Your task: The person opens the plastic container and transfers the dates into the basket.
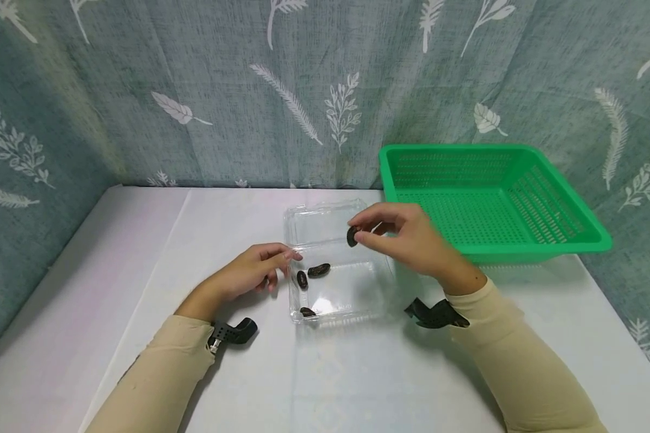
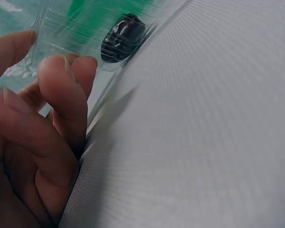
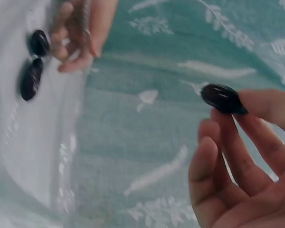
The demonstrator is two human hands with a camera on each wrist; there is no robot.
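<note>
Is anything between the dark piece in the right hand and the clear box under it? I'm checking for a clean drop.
Nothing visible. The right hand pinches the dark piece above the clear box, whose lid is open; the left hand touches its left wall.

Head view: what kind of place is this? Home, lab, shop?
Probably a staged recording booth, not a lived-in room. A leaf-print curtain closes in the back and sides, a white cloth covers the table, and only a clear box and a green basket stand on it.
</note>
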